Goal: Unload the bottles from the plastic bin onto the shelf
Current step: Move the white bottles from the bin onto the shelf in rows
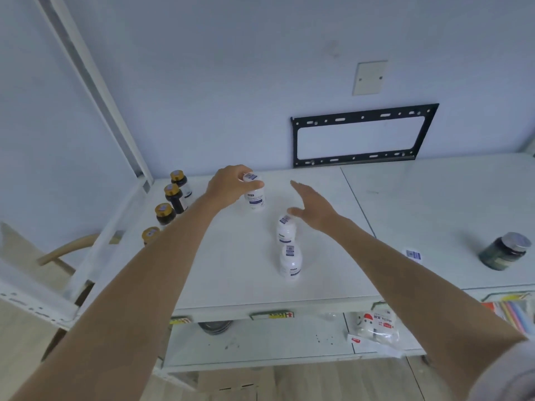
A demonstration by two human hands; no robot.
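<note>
Setting down a white bottle (254,195) toward the back of the shelf top (231,270): left hand (231,185) is clenching it around cap and shoulder, long axis upright, base at or just above the surface. Right hand (314,206) is hanging released, fingers spread, just beside the middle white bottle (286,229); a third (291,261) is standing nearer the front edge, forming a line. Amber jars (173,198) are lining the left edge. Bin not in view

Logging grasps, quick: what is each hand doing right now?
Left hand: closed around the top of a white bottle standing on the shelf.
Right hand: open, fingers spread, holding nothing.
</note>
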